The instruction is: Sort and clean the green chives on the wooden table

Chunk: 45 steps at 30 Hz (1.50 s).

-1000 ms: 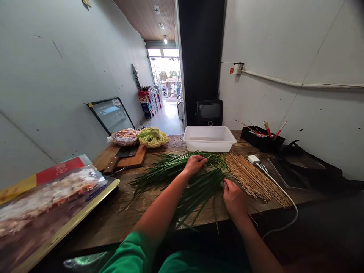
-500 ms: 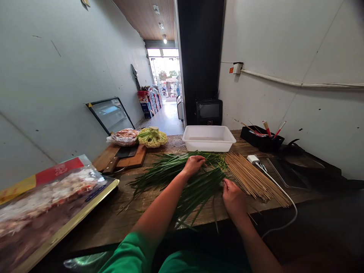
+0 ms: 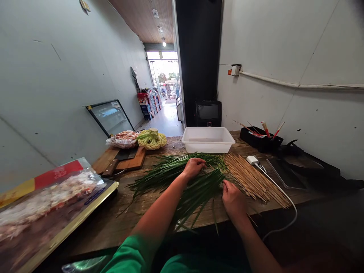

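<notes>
Two spreads of long green garlic chives lie on the wooden table. My left hand [image 3: 195, 167] is over the front edge of the far spread [image 3: 162, 168], its fingertips pinched together; what is between them is too small to make out. At the right end of the near spread [image 3: 200, 189], my right hand [image 3: 233, 198] is closed, thumb and forefinger pinching the chive ends. My left forearm crosses over the near spread and hides part of it. Beside my right hand, a fan of thin bamboo skewers [image 3: 253, 178] lies on the tabletop.
Behind the chives stands a white plastic tub [image 3: 208, 147]. Farther left are a cauliflower [image 3: 152, 140], a bagged food [image 3: 124, 139] and a cleaver [image 3: 113, 165] on a cutting board [image 3: 136, 159]. A large printed package [image 3: 57, 204] occupies the left; a charger [image 3: 251, 160] and black box [image 3: 253, 138] sit right.
The whole view has shifted very slightly. Both hands keep nearly the same pose and place over the chives.
</notes>
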{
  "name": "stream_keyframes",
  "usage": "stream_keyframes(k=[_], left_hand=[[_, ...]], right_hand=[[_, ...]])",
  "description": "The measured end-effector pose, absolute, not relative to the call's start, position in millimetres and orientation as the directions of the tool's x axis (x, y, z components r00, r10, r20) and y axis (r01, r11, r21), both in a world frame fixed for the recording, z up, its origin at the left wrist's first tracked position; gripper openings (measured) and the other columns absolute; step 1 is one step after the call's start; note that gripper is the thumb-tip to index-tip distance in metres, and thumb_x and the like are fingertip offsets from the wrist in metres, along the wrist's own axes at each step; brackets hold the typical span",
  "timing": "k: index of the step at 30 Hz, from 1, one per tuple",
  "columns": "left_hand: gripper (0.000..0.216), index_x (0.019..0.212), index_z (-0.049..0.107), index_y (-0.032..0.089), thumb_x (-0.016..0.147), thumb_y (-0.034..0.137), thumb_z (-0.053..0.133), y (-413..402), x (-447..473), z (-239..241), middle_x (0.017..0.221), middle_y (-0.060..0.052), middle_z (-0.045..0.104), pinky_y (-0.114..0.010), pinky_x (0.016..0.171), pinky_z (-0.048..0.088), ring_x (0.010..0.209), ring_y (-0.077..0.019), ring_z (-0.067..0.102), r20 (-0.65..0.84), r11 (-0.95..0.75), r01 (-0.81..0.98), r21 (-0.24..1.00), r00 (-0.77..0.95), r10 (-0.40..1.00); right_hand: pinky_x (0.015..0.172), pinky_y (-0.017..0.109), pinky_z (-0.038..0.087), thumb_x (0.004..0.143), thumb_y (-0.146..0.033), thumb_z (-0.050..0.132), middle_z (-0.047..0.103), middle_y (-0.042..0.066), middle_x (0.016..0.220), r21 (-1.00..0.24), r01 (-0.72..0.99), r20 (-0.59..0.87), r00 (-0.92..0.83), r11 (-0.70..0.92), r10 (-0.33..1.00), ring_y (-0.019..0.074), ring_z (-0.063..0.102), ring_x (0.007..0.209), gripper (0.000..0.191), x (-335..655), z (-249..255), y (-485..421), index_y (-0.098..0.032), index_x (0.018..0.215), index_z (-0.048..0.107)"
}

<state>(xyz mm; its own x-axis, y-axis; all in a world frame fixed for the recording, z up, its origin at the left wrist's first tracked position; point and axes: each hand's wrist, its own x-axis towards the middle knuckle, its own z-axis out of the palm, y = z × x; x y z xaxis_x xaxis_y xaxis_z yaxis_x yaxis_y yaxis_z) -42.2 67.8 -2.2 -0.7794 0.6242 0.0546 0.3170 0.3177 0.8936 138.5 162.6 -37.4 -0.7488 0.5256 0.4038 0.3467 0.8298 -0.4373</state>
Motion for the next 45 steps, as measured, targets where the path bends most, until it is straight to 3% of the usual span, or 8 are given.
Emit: stream_keyframes(k=[3,6,11,20,29,45], left_hand=[[0.031,0.103,0.067,0.013,0.076,0.009,0.051,67,-43,-1,0.085,-0.004,0.072,-0.021,0.067,0.050,0.066,-0.0101,0.063,0.084,0.344,0.393,0.853,-0.753,0.653],[0.023,0.091,0.072,0.015,0.074,0.015,0.057,64,-42,3,0.085,-0.004,0.072,-0.024,0.076,0.049,0.076,-0.0141,0.064,0.196,0.416,0.554,0.722,-0.739,0.644],[0.017,0.081,0.073,0.018,0.073,0.021,0.058,62,-38,9,0.080,-0.003,0.072,-0.024,0.073,0.046,0.074,-0.0148,0.062,0.249,0.488,0.618,0.617,-0.741,0.624],[0.011,0.074,0.069,0.014,0.068,0.018,0.061,65,-39,6,0.069,-0.001,0.067,-0.021,0.059,0.040,0.063,-0.0109,0.055,0.249,0.493,0.588,0.641,-0.767,0.591],[0.016,0.081,0.074,0.016,0.072,0.024,0.063,64,-40,7,0.077,-0.001,0.072,-0.023,0.070,0.046,0.070,-0.0129,0.062,0.201,0.432,0.484,0.761,-0.809,0.553],[0.023,0.089,0.074,0.015,0.074,0.022,0.059,64,-32,15,0.083,-0.002,0.073,-0.022,0.072,0.048,0.075,-0.0138,0.064,0.181,0.441,0.518,0.733,-0.773,0.608]], right_hand=[[0.074,0.023,0.044,0.092,-0.022,0.035,0.069,0.008,0.099,-0.446,0.346,0.408,-0.743,0.826,0.531,0.0158,0.064,0.088,0.033,139,-37,162,-0.016,0.107,0.063],[0.073,0.023,0.043,0.092,-0.022,0.035,0.068,0.007,0.100,-0.440,0.349,0.406,-0.745,0.827,0.530,0.0161,0.064,0.088,0.033,139,-37,162,-0.016,0.108,0.063],[0.072,0.023,0.043,0.093,-0.024,0.033,0.068,0.007,0.101,-0.432,0.358,0.394,-0.750,0.828,0.531,0.0156,0.064,0.087,0.034,139,-36,162,-0.017,0.108,0.063],[0.075,0.025,0.044,0.092,-0.023,0.033,0.068,0.010,0.102,-0.436,0.337,0.406,-0.754,0.834,0.516,0.0172,0.064,0.089,0.035,138,-38,163,-0.014,0.107,0.063],[0.077,0.025,0.043,0.092,-0.022,0.033,0.068,0.009,0.099,-0.446,0.333,0.403,-0.754,0.831,0.518,0.0172,0.063,0.090,0.035,139,-35,161,-0.014,0.108,0.063],[0.079,0.025,0.045,0.092,-0.021,0.034,0.068,0.010,0.101,-0.455,0.323,0.405,-0.755,0.830,0.515,0.0171,0.064,0.092,0.034,137,-39,164,-0.013,0.109,0.063]])
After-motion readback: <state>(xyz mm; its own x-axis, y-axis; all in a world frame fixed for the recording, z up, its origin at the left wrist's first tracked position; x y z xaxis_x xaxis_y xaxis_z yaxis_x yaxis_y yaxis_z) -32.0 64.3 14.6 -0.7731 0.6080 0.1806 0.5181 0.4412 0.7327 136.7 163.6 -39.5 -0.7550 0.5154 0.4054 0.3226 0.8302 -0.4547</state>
